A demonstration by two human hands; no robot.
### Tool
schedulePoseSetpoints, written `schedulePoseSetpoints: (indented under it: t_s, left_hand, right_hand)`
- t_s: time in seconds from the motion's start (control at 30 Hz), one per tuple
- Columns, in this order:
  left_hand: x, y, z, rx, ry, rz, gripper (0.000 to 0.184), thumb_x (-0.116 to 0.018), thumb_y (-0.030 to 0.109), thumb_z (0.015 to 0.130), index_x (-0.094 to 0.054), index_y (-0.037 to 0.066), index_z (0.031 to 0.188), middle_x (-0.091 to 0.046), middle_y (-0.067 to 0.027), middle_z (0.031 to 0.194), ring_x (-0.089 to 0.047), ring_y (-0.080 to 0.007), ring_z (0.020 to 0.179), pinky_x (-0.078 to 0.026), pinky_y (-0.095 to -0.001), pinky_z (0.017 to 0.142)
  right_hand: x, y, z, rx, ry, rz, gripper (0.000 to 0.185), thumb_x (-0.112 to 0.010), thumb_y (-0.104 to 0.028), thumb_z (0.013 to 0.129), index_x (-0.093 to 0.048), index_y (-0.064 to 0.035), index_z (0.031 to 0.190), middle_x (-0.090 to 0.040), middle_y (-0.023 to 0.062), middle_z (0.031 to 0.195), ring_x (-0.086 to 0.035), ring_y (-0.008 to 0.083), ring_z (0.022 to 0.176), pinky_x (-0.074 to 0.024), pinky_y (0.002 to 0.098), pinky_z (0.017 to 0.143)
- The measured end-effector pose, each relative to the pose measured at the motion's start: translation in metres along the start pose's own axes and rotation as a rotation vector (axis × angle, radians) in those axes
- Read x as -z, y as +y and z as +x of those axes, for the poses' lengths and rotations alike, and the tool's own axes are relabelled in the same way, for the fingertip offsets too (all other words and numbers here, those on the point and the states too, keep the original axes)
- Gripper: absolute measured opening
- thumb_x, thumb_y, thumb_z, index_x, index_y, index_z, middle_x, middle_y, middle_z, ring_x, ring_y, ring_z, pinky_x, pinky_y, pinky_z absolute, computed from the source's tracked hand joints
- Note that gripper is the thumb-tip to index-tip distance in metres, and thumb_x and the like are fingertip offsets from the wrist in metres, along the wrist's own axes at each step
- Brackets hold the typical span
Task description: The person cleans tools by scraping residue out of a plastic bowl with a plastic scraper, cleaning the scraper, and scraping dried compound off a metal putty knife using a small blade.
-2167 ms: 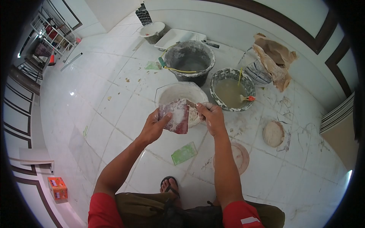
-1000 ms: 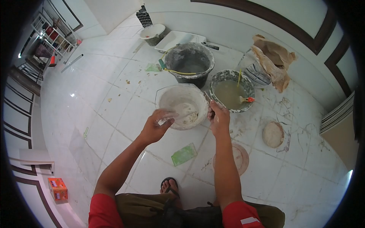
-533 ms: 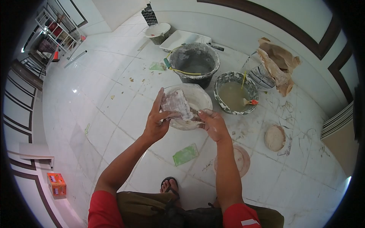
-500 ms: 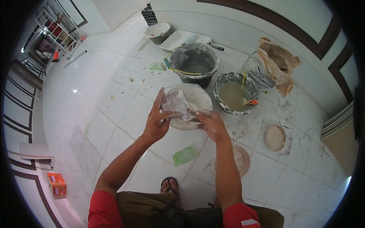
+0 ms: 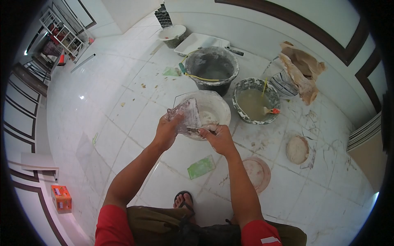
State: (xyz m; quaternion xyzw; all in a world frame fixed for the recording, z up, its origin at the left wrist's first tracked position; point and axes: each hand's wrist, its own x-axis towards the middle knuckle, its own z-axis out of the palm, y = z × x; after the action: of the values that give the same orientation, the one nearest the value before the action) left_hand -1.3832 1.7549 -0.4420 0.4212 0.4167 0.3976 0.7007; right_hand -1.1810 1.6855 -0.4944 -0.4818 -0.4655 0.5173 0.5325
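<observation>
My left hand (image 5: 167, 130) grips the left side of a thin, plaster-smeared sheet (image 5: 188, 114), which looks partly see-through. At the sheet's lower right edge, my right hand (image 5: 218, 137) is closed on a small tool, perhaps a scraper, mostly hidden by the fingers. Both hands are over the near left part of a white bucket (image 5: 219, 110) with pale plaster residue inside. Below them a green rectangular piece (image 5: 201, 167) lies on the tiles.
Behind the white bucket stands a dark bucket (image 5: 211, 69); right of it, a basin (image 5: 254, 102) holds murky water and a brush. Farther round are a torn paper bag (image 5: 301, 69), a white tray (image 5: 201, 43), a plaster-filled round dish (image 5: 297, 150) and a pinkish round lid (image 5: 256, 174).
My left hand has gone from spread fingers behind the sheet to gripping its left side. The sheet has turned, and my right hand has moved slightly left and down. The view has shifted a little.
</observation>
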Motion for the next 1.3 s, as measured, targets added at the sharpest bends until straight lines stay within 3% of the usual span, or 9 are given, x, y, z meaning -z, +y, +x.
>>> schedulePoseSetpoints:
  t_s: [0.03, 0.1, 0.3, 0.57, 0.63, 0.73, 0.83, 1.3]
  left_hand:
    - [0.001, 0.0, -0.001, 0.001, 0.002, 0.0, 0.039, -0.06, 0.016, 0.104, -0.056, -0.005, 0.137, -0.065, -0.0149, 0.128, -0.066, -0.0207, 0.113, -0.056, -0.0366, 0.097]
    - [0.003, -0.002, -0.002, -0.01, 0.025, 0.058, 0.038, -0.067, 0.02, 0.102, -0.062, -0.007, 0.127, -0.072, -0.012, 0.114, -0.071, -0.0179, 0.098, -0.059, -0.0337, 0.087]
    - [-0.004, 0.004, -0.009, -0.011, 0.008, 0.35, 0.032, -0.068, 0.018, 0.1, -0.066, -0.008, 0.118, -0.074, -0.0118, 0.103, -0.071, -0.0154, 0.086, -0.059, -0.0317, 0.08]
    - [0.001, 0.011, -0.009, -0.021, -0.037, 0.479, 0.031, -0.071, 0.019, 0.098, -0.068, -0.007, 0.113, -0.074, -0.0103, 0.097, -0.069, -0.0135, 0.083, -0.058, -0.031, 0.075]
    - [0.002, 0.012, -0.009, -0.037, -0.065, 0.484, 0.031, -0.071, 0.02, 0.098, -0.068, -0.007, 0.113, -0.074, -0.0099, 0.096, -0.069, -0.0134, 0.083, -0.058, -0.0313, 0.074]
    - [0.002, 0.013, -0.009, -0.043, -0.039, 0.544, 0.033, -0.072, 0.021, 0.098, -0.068, -0.008, 0.113, -0.075, -0.0097, 0.096, -0.069, -0.0133, 0.082, -0.059, -0.0318, 0.075]
    - [0.001, 0.02, -0.012, -0.045, -0.063, 0.554, 0.033, -0.072, 0.021, 0.097, -0.068, -0.008, 0.112, -0.075, -0.01, 0.096, -0.069, -0.0137, 0.082, -0.059, -0.0321, 0.075]
    - [0.007, 0.018, -0.012, -0.066, -0.025, 0.523, 0.027, -0.072, 0.018, 0.096, -0.069, -0.007, 0.108, -0.074, -0.0093, 0.094, -0.069, -0.0135, 0.082, -0.058, -0.0316, 0.073]
  right_hand:
    - [-0.001, 0.001, 0.0, -0.033, -0.06, -0.011, 0.03, -0.073, -0.025, 0.099, -0.076, 0.0038, 0.091, -0.068, 0.0, 0.078, -0.055, 0.0075, 0.073, -0.048, 0.0264, 0.068]
    - [0.003, 0.002, 0.002, -0.031, -0.001, 0.02, 0.03, -0.073, -0.024, 0.099, -0.075, 0.0034, 0.09, -0.067, -0.0006, 0.076, -0.055, 0.0072, 0.072, -0.0472, 0.0261, 0.066]
    - [0.011, 0.004, 0.006, -0.1, -0.007, 0.152, 0.03, -0.073, -0.024, 0.099, -0.073, 0.0007, 0.083, -0.061, -0.001, 0.069, -0.051, 0.0072, 0.063, -0.0429, 0.0257, 0.059]
    - [0.016, -0.009, 0.003, -0.222, -0.025, 0.198, 0.024, -0.075, -0.022, 0.097, -0.072, -0.0018, 0.083, -0.061, -0.0005, 0.065, -0.052, 0.0088, 0.057, -0.0416, 0.0266, 0.056]
    - [0.02, -0.01, 0.005, -0.24, 0.107, 0.258, 0.025, -0.075, -0.023, 0.096, -0.072, -0.0017, 0.082, -0.062, 0.0009, 0.064, -0.053, 0.0093, 0.054, -0.0416, 0.0263, 0.053]
    - [0.013, -0.011, 0.002, -0.237, -0.052, 0.227, 0.027, -0.074, -0.024, 0.098, -0.073, -0.0009, 0.083, -0.062, 0.0019, 0.064, -0.053, 0.0089, 0.054, -0.0416, 0.0262, 0.051]
    - [0.016, -0.007, 0.004, -0.222, 0.036, 0.232, 0.027, -0.073, -0.024, 0.098, -0.073, -0.0011, 0.083, -0.063, 0.0029, 0.064, -0.054, 0.0095, 0.053, -0.0422, 0.0267, 0.05]
    - [0.007, -0.004, 0.007, -0.248, 0.059, 0.254, 0.029, -0.074, -0.027, 0.098, -0.073, -0.0008, 0.086, -0.063, 0.0032, 0.063, -0.055, 0.0101, 0.053, -0.0415, 0.0266, 0.05]
